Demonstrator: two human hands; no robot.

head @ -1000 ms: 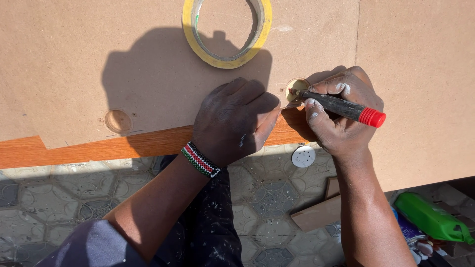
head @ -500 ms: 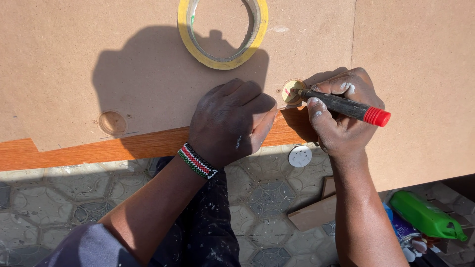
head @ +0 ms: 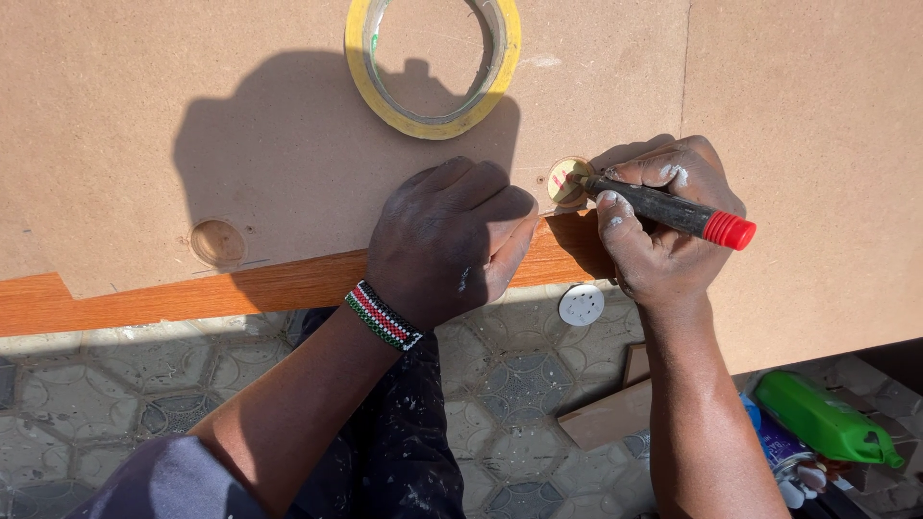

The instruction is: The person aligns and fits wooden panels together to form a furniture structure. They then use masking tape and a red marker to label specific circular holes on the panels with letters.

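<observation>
Right hand [head: 668, 235] is wrapped around a black marker with a red cap [head: 673, 210], tip on a small round disc [head: 569, 180] set in the brown board [head: 192, 115]; left hand [head: 452, 240] is curled, knuckles down, pressing the board just left of the disc; tape roll [head: 433, 62] lies above it; a round hole [head: 217, 241] sits far left.
</observation>
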